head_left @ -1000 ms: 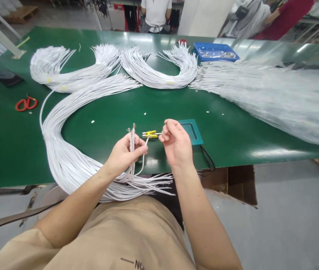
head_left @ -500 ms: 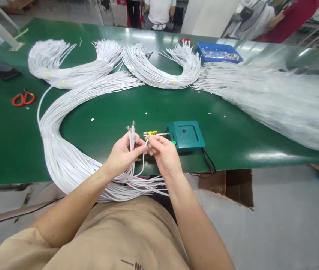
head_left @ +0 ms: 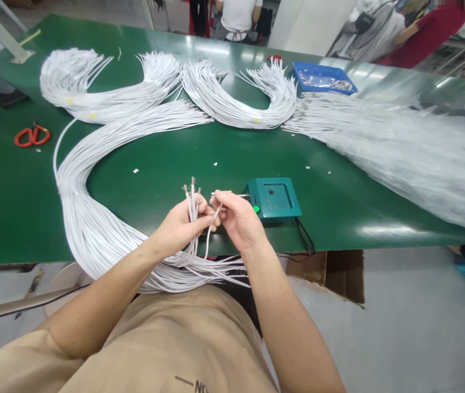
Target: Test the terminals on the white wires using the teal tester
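Table (head_left: 162, 158), broad and green, carries a curved bundle of white cables (head_left: 80, 207) whose near ends spill past its edge, beneath the left forearm and close to the right; an arm brushing those loose ends could drag or tangle them. Teal device (head_left: 293, 202) sits just beside the right grip (head_left: 242, 221), its thin rod (head_left: 241, 195) partly hidden behind the fingers, so a careless swing might knock knuckles against it. Left grip (head_left: 181, 221) is closed around several upright cables (head_left: 192, 210); a slackened thumb could let them mix. Between the hands stands a single cable (head_left: 209, 237), the right fingers at its tip, though whether they pinch it cannot be told. Rough twisting might splay the bare ends (head_left: 193, 183).
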Action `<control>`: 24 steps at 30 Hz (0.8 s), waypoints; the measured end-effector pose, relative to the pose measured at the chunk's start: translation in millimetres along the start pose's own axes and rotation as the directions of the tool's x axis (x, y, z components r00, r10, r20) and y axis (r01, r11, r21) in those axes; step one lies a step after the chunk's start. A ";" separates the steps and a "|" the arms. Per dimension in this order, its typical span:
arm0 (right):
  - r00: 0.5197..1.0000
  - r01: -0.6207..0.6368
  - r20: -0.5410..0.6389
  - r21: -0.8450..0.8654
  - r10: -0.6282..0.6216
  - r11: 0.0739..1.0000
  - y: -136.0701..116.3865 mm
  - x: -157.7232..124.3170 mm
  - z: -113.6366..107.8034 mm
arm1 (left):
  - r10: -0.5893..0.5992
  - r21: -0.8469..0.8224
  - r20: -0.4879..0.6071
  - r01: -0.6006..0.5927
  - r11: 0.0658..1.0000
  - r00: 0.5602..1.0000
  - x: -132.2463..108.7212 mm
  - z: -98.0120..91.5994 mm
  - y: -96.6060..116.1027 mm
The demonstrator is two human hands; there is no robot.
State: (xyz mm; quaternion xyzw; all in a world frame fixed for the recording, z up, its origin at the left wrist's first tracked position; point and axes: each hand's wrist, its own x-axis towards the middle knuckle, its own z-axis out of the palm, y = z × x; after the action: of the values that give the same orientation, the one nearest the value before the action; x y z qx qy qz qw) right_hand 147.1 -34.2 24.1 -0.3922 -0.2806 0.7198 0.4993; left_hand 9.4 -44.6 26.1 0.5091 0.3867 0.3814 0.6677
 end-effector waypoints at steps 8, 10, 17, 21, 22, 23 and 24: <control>1.000 0.007 -0.023 0.042 -0.006 0.999 7.9 -10.7 -5.4 | -0.020 0.012 -0.077 0.021 1.000 0.997 1.3 -7.6 -4.1; 0.994 0.066 -0.090 -0.039 -0.069 0.997 8.6 -13.0 -5.5 | -0.011 0.032 -0.094 0.014 0.999 0.996 1.5 -8.0 -4.4; 0.876 0.322 -0.066 -0.658 -0.478 0.680 16.0 -12.3 -3.3 | -0.050 -0.087 -0.009 0.049 0.995 0.999 0.0 -11.2 -4.9; 0.708 0.398 0.324 -0.917 -0.628 -0.024 20.7 -6.0 -9.6 | -0.189 -0.329 0.009 0.181 0.927 0.982 5.3 -17.6 -8.0; 0.697 0.398 0.417 -0.902 -0.584 -0.169 19.7 -4.0 -12.5 | -0.215 -0.358 0.013 0.205 0.911 0.977 7.5 -19.2 -8.9; 0.699 0.398 0.484 -0.875 -0.527 -0.275 17.3 -2.0 -15.6 | -0.228 -0.368 0.015 0.218 0.904 0.973 9.7 -20.6 -9.8; 0.710 0.397 0.521 -0.852 -0.473 -0.342 13.7 0.2 -18.9 | -0.228 -0.358 0.010 0.216 0.908 0.974 12.0 -21.7 -10.7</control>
State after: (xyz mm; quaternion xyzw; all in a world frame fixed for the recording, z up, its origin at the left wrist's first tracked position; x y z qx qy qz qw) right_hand 156.3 -38.5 3.0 -0.4994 -0.8190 0.0088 0.2823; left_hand -4.0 -27.5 10.2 0.3262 0.3770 0.3751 0.7816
